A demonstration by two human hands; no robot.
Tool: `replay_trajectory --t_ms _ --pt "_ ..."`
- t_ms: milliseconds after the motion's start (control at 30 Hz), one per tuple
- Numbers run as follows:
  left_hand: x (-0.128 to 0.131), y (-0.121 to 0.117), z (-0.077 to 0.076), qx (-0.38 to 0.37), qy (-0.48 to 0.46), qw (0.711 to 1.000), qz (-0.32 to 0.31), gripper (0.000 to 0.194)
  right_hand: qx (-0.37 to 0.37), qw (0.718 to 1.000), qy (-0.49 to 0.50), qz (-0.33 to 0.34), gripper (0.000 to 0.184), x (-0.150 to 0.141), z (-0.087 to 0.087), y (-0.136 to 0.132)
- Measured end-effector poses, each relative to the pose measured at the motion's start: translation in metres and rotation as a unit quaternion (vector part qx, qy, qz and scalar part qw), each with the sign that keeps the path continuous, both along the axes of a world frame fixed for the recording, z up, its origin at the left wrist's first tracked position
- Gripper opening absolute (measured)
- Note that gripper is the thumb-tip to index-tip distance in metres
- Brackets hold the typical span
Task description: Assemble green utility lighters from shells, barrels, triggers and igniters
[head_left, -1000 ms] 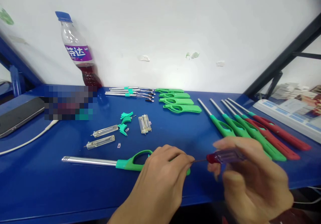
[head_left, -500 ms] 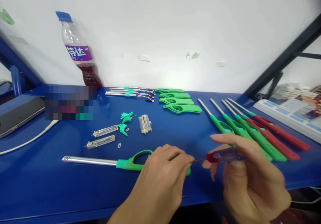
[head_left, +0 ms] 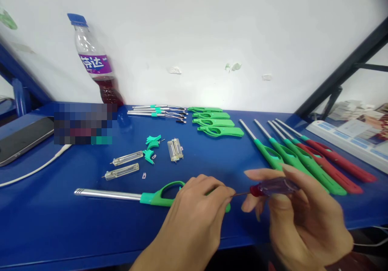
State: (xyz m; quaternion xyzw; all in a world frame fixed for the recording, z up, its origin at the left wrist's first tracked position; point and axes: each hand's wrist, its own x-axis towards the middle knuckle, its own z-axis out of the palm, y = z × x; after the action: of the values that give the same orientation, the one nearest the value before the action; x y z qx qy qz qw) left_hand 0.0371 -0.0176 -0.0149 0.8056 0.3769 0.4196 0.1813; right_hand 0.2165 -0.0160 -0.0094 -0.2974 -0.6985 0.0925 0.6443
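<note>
Left hand (head_left: 197, 210), curled, holds lighter (head_left: 147, 198) beneath it; right hand (head_left: 312, 218) loosely closed round screwdriver (head_left: 268, 187). Best: keep driver straight, turn gently.

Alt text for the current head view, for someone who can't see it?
A person's right hand holds a screwdriver, its shaft reaching the left hand, which covers part of a green-handled lighter on a blue table. Beyond lie loose lighter parts; on the right, five lighters, three green and two red.
</note>
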Motion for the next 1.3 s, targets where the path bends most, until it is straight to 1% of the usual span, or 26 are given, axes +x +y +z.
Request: replay_trajectory --t_ms 100,167,200,333,400,500,600,667,700,767,800,867,967,1000,1033,1100,1133,1233,1300 --pt "0.001 -0.001 -0.001 -0.002 0.005 1.000 0.006 0.022 0.047 0.998 0.034 -0.014 0.056 -0.002 0.002 0.004" --pt "0.001 -0.002 -0.001 -0.003 0.006 1.000 0.012 0.022 0.083 0.996 0.029 -0.014 0.061 -0.001 0.004 0.008" --pt "0.001 -0.002 -0.002 -0.003 0.006 1.000 0.013 0.021 0.088 0.996 0.019 -0.012 0.061 0.000 0.004 0.010" --pt "0.001 -0.002 -0.001 -0.010 0.008 1.000 0.008 0.021 0.045 0.999 -0.021 0.003 0.050 0.003 0.000 0.005" --pt "0.000 -0.001 0.000 -0.016 0.011 1.000 0.005 0.021 0.023 1.000 -0.020 0.005 0.054 0.003 -0.002 0.001" --pt "0.001 0.000 0.001 -0.025 0.015 1.000 0.005 0.022 0.010 1.000 0.008 0.026 0.061 0.001 -0.001 0.001" --pt "0.003 -0.001 0.001 -0.035 0.010 0.999 0.005 0.023 0.055 0.998 0.015 0.025 0.069 0.002 0.002 0.007" --pt "0.003 -0.002 0.003 -0.054 0.003 0.999 0.006 0.023 0.092 0.996 -0.009 0.011 0.074 0.005 0.003 0.012" --pt "0.003 -0.003 0.004 -0.069 -0.001 0.998 0.007 0.024 0.102 0.994 -0.024 0.010 0.074 0.006 0.004 0.013" --pt "0.000 -0.005 0.007 -0.091 -0.002 0.996 0.014 0.025 0.104 0.993 -0.046 0.012 0.067 0.009 0.003 0.013" --pt "-0.002 -0.006 0.008 -0.093 0.009 0.995 0.020 0.025 0.098 0.994 -0.052 0.012 0.063 0.010 0.002 0.012" --pt "-0.009 -0.007 0.011 -0.080 0.066 0.994 0.036 0.032 0.086 0.995 -0.048 0.005 0.057 0.011 -0.001 0.009" --pt "-0.020 -0.008 0.013 -0.059 0.186 0.979 0.051 0.050 0.059 0.998 -0.038 0.009 0.061 0.008 -0.004 0.005" --pt "-0.022 -0.008 0.014 -0.065 0.215 0.973 0.049 0.050 0.060 0.997 -0.036 0.015 0.064 0.007 -0.004 0.005" --pt "-0.024 -0.008 0.015 -0.077 0.235 0.968 0.042 0.044 0.066 0.997 -0.037 0.022 0.067 0.006 -0.003 0.005" --pt "-0.025 -0.007 0.018 -0.105 0.256 0.961 0.025 0.032 0.089 0.995 -0.035 0.019 0.067 0.004 0.000 0.007" --pt "-0.024 -0.006 0.019 -0.116 0.261 0.958 0.018 0.029 0.099 0.995 -0.029 0.012 0.066 0.003 0.002 0.008" --pt "-0.020 -0.004 0.023 -0.131 0.274 0.953 0.013 0.026 0.103 0.994 -0.021 -0.005 0.061 0.005 0.004 0.010" --pt "-0.018 -0.003 0.025 -0.137 0.276 0.951 0.016 0.025 0.100 0.995 -0.027 -0.014 0.059 0.007 0.002 0.009"
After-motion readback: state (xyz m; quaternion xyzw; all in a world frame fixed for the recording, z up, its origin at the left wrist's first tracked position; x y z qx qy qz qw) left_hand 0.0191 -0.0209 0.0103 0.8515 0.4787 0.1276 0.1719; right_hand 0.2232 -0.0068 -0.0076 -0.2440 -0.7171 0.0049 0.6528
